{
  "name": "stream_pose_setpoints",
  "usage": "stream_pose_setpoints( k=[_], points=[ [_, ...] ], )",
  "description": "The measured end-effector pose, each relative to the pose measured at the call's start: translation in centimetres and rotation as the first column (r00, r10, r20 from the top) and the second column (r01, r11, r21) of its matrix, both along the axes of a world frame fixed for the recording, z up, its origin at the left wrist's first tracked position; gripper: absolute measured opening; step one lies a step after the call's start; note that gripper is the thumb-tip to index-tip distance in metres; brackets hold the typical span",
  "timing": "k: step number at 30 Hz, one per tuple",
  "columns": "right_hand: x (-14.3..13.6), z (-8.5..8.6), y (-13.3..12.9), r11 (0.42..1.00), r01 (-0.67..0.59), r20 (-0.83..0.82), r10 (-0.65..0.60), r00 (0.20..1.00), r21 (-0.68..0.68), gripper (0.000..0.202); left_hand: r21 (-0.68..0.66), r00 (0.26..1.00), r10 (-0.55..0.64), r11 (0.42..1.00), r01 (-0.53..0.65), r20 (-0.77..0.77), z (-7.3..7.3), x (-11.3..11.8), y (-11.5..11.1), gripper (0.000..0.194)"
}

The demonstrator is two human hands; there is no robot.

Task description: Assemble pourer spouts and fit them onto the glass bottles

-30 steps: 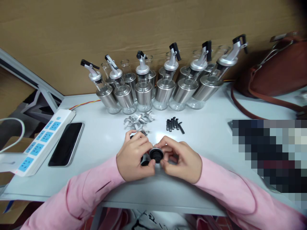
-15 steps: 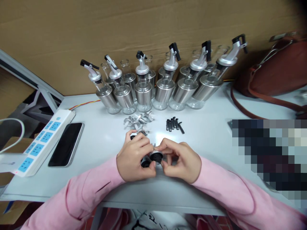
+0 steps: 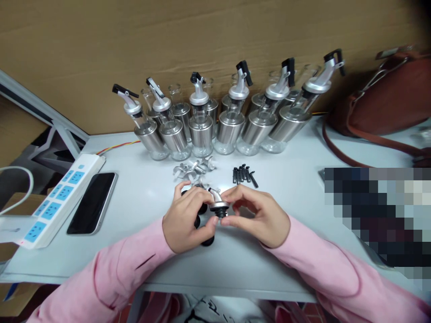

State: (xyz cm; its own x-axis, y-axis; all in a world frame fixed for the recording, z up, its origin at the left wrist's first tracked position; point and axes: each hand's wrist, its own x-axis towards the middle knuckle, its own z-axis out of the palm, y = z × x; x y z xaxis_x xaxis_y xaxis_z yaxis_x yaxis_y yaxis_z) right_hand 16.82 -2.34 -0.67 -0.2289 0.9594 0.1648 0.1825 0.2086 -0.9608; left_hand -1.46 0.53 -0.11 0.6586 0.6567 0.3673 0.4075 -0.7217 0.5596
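A small pourer top (image 3: 219, 204), silver with a round collar and a ribbed black stopper underneath, stands roughly upright between the left hand (image 3: 188, 217) and right hand (image 3: 261, 215), its short spout angled up to the left.

Apparently brownish-red bag (image 3: 387, 98).

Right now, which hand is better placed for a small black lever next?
Right, probably: the right hand is nearer the small black levers. The left hand is farther, beside round black pieces. Both hold the silver pourer, so left would steady it.
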Motion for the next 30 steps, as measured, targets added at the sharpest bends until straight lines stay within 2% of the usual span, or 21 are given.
stream_pose_setpoints(
  k=[5, 15, 19, 22, 24, 25, 27, 30],
  points=[
    [0.1, 0.2, -0.1, 1.0, 0.009, -0.07, -0.008, 0.998, 0.007, 0.017, 0.029, 0.997, -0.071, 0.997, 0.07, 0.034, -0.2, 0.0, 0.1, 0.029],
    [0.1, 0.6, -0.3, 0.996, 0.043, 0.03, -0.046, 0.998, 0.078, 0.017, 0.154, 0.994, -0.105, 0.982, 0.109, -0.039, -0.3, -0.2, 0.3, 0.022],
    [0.6, 0.7, -0.1, 0.996, -0.008, 0.041, 0.005, 0.999, 0.087, 0.01, 0.144, 0.994, -0.113, 0.983, 0.113, -0.012, -0.2, -0.3, 0.3, 0.021],
    [1.2, 1.0, 0.3, 0.987, -0.098, 0.068, 0.09, 0.994, 0.127, 0.003, 0.146, 0.992, -0.122, 0.982, 0.122, -0.006, -0.2, -0.2, 0.2, 0.018],
    [1.7, 1.2, 0.6, 0.983, -0.13, 0.114, 0.116, 0.987, 0.131, 0.005, 0.15, 0.993, -0.119, 0.981, 0.12, -0.012, -0.2, -0.2, 0.2, 0.017],
    [2.0, 1.3, 0.8, 0.986, -0.11, 0.158, 0.09, 0.983, 0.124, 0.007, 0.147, 0.993, -0.114, 0.982, 0.115, -0.015, -0.2, -0.2, 0.1, 0.016],
    [2.7, 1.5, 1.3, 0.993, 0.016, 0.283, -0.048, 0.958, 0.113, 0.011, 0.14, 0.995, -0.101, 0.985, 0.104, -0.025, -0.3, -0.2, 0.1, 0.016],
    [4.1, 1.4, 1.9, 0.952, 0.262, 0.483, -0.307, 0.82, 0.161, 0.011, 0.136, 0.994, -0.101, 0.985, 0.106, -0.044, -0.3, -0.2, 0.1, 0.015]
  ],
)
